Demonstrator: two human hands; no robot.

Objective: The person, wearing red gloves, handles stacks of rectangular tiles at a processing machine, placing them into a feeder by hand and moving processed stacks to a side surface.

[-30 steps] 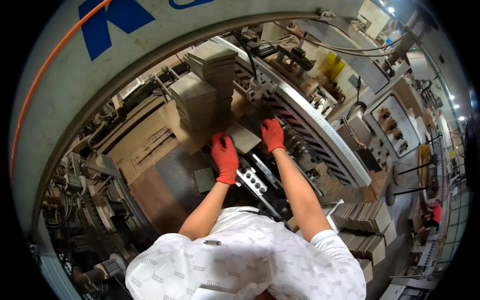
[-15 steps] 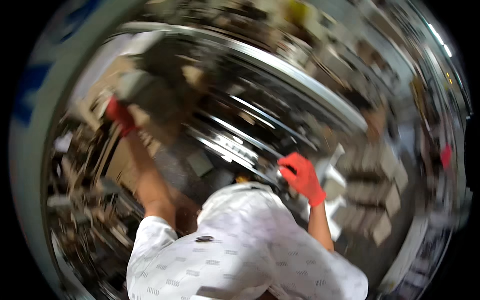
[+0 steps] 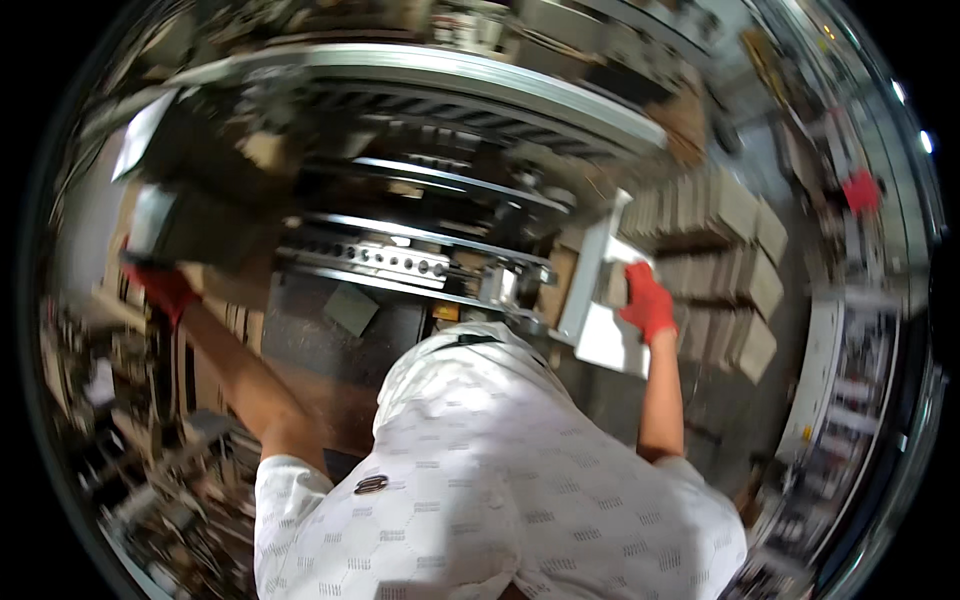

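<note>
My left hand (image 3: pixel 162 285), in a red glove, is at the near edge of a stack of grey boards (image 3: pixel 205 228) on the left. Its fingertips are blurred and partly hidden at the stack's corner, so its grip does not show. A second grey stack (image 3: pixel 165 135) stands just beyond. On the right, my right hand (image 3: pixel 650 303), also red-gloved, has thumb and fingers apart beside a small beige board stack (image 3: pixel 611 284) on a white metal tray (image 3: pixel 607 340). Between my hands runs a machine with metal rails and a perforated bar (image 3: pixel 375 260).
Rows of stacked grey-beige boards (image 3: pixel 700 265) stand right of the tray. A loose grey-green board (image 3: pixel 350 309) lies on the dark machine table (image 3: pixel 300 305). A thick metal beam (image 3: pixel 480 80) spans the far side. Scrap pieces (image 3: pixel 170 490) pile up at lower left.
The view has turned, shifting the surroundings. My right hand has moved from the rail end to the small board stack on the tray. My left hand stays near the grey stack.
</note>
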